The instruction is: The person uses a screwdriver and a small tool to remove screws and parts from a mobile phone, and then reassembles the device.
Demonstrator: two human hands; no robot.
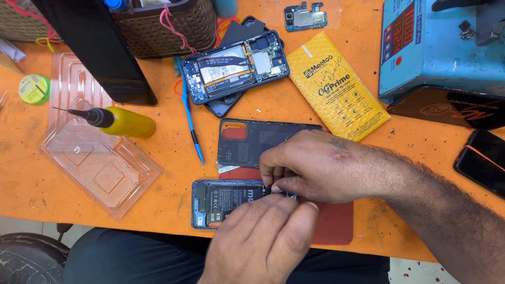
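working over an opened phone (223, 202) at the near edge of the orange table (31, 179), the person has both hands bunched together above its right half. judged from how things lie, the job looks well into the strip-down stage: the phone's back is already off, its black battery and inner frame face up, and a dark back cover (247, 142) lies just beyond it on a red mat (336, 223). whatever sits under the hands remains to be dealt with; that end of the phone is hidden, so how much is left there cannot be told.

the right hand (310, 168) comes in from the right, its fingers (273, 168) curled down tight and nearly closed, the tips pinching or pressing something small and dark at the phone's middle. what exactly they grip is too small to make out. the left hand (263, 242) rises from below with fingers loosely bent and close together, resting on the phone's lower edge, seemingly steadying it; whether it grips anything cannot be told.

farther back lies a second opened phone (236, 66) with its board exposed, a blue pry tool (189, 118) beside it, a yellow-handled screwdriver (118, 121) on a clear plastic tray (100, 168), a yellow padded pouch (336, 87), and a blue bench unit (436, 47) at the far right.
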